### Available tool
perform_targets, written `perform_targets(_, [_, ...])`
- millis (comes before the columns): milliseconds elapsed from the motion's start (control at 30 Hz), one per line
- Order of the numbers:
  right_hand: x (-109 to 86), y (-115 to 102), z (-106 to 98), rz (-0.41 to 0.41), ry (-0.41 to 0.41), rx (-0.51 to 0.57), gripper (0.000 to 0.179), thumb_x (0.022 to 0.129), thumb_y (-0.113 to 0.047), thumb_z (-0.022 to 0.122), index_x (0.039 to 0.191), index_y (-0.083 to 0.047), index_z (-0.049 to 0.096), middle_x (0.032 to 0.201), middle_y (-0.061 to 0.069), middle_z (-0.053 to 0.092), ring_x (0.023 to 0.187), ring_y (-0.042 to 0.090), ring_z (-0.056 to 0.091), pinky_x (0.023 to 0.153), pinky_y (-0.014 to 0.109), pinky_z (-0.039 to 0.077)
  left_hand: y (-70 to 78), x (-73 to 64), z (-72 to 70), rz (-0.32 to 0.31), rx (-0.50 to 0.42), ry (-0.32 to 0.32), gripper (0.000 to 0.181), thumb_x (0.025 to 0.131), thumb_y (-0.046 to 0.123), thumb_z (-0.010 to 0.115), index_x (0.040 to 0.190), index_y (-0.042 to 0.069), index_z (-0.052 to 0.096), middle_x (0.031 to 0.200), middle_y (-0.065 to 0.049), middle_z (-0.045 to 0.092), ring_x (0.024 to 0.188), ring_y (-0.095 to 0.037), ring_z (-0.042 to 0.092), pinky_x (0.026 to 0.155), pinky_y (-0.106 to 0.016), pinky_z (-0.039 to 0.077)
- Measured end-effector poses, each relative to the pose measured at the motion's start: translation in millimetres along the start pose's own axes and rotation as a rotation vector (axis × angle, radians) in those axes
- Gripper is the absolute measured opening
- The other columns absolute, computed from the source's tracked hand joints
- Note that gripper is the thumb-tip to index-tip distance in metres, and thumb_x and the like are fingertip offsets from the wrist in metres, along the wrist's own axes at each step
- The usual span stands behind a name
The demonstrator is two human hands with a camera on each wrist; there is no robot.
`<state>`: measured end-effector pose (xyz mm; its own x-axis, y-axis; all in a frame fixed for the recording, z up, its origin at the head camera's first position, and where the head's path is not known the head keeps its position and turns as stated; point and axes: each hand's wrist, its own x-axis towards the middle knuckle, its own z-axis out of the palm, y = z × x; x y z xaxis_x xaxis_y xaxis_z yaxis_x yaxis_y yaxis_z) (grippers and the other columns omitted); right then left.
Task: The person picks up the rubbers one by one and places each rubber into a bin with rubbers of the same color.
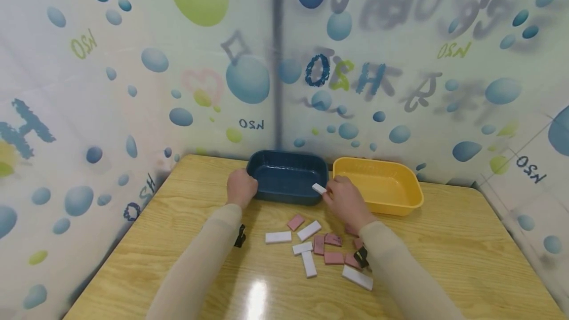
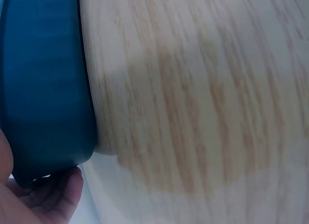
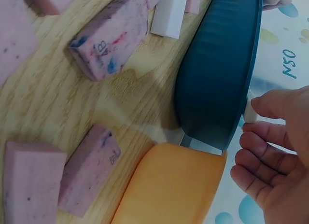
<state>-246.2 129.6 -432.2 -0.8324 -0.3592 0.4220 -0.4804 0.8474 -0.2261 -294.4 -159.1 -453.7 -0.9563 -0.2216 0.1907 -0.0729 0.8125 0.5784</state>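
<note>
My left hand [image 1: 241, 187] grips the left end of a dark blue plastic tub [image 1: 284, 196]; in the left wrist view its fingers [image 2: 60, 195] are curled under the rim. With thumb and fingers my right hand [image 1: 348, 202] pinches a small white rectangular block [image 1: 318, 188] at the tub's right rim. Most of this block is hidden in the right wrist view, with only a bit showing between the thumb and forefinger. The visible part of the tub's floor is bare.
A yellow tub [image 1: 386, 206] stands right beside the blue one. Nearer to me lie several white blocks [image 1: 278, 237] and several pink erasers [image 1: 334, 258], some smudged and printed, partly under my right forearm. A patterned curtain [image 1: 213, 88] hangs behind the wooden table [image 1: 178, 211].
</note>
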Motion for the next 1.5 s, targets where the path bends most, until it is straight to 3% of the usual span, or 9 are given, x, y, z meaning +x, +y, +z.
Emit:
perform_targets(367, [6.3,-2.1,-1.1,0.017,-0.028,-0.010,0.013,0.089,-0.009,0.075,0.084,0.001,0.071,0.084,0.013,0.061,0.078,0.029,0.057,0.076,0.043,0.056,0.1,1.8,-2.9,-0.024,-0.039,-0.029,0.018,0.089,-0.001,0.051,0.083,-0.008,0.066,0.090,-0.026,0.069,0.077,-0.033,0.060,0.073,-0.049,0.055])
perform_targets(467, [6.7,-1.4,-0.8,0.033,-0.039,0.006,0.012,0.089,-0.009,0.075,0.083,0.000,0.071,0.083,0.012,0.060,0.077,0.028,0.056,0.075,0.043,0.056,-2.5,0.2,-3.1,-0.022,-0.077,-0.032,0.021,0.091,0.001,0.049,0.093,-0.011,0.066,0.096,-0.028,0.069,0.080,-0.034,0.059,0.075,-0.050,0.055])
perform_targets(600, [9.8,-3.9,1.5,0.054,-0.065,0.035,0.012,0.089,-0.010,0.075,0.081,-0.001,0.071,0.081,0.009,0.058,0.075,0.026,0.054,0.073,0.041,0.054,-9.1,-0.8,-3.1,0.026,-0.096,0.007,0.029,0.097,0.005,0.049,0.112,-0.014,0.065,0.110,-0.033,0.069,0.097,-0.044,0.068,0.085,-0.055,0.055])
perform_targets(700, [12.6,-6.9,5.6,0.062,-0.085,0.045,0.013,0.090,-0.011,0.075,0.082,-0.002,0.070,0.081,0.009,0.057,0.075,0.025,0.052,0.073,0.041,0.053,-13.8,-1.7,-4.1,0.064,-0.087,0.044,0.025,0.100,0.006,0.050,0.105,-0.013,0.066,0.101,-0.032,0.070,0.091,-0.045,0.069,0.081,-0.055,0.056])
perform_targets(833, [12.8,-6.4,9.1,0.059,-0.073,0.033,0.014,0.090,-0.011,0.075,0.081,-0.003,0.069,0.082,0.008,0.056,0.075,0.024,0.053,0.072,0.040,0.053,-15.2,-1.3,-1.3,0.096,-0.074,0.078,0.027,0.099,0.003,0.051,0.078,-0.007,0.065,0.077,-0.025,0.067,0.071,-0.038,0.066,0.069,-0.053,0.054])
perform_targets(933, [11.5,-4.5,7.8,0.044,-0.047,0.028,0.015,0.090,-0.010,0.074,0.079,-0.002,0.068,0.081,0.009,0.057,0.075,0.026,0.054,0.071,0.041,0.053,-13.8,0.9,3.1,0.106,-0.078,0.091,0.032,0.098,0.002,0.051,0.069,-0.003,0.061,0.071,-0.022,0.066,0.067,-0.036,0.063,0.068,-0.052,0.054])
perform_targets(1200, [9.4,-2.1,7.7,0.033,-0.026,0.018,0.014,0.090,-0.008,0.075,0.080,0.000,0.069,0.082,0.011,0.058,0.078,0.029,0.057,0.074,0.043,0.054,-12.9,1.9,3.6,0.074,-0.129,0.057,0.034,0.097,0.004,0.048,0.063,0.006,0.050,0.060,-0.009,0.051,0.056,-0.025,0.047,0.056,-0.039,0.043])
perform_targets(1500, [10.9,-2.2,8.3,0.045,-0.028,0.016,0.013,0.089,-0.009,0.077,0.083,0.000,0.070,0.083,0.011,0.059,0.082,0.030,0.058,0.079,0.044,0.055,-13.9,-1.1,-1.9,0.062,-0.141,0.056,0.034,0.095,0.005,0.049,0.061,0.009,0.045,0.055,-0.004,0.043,0.052,-0.021,0.040,0.052,-0.032,0.035])
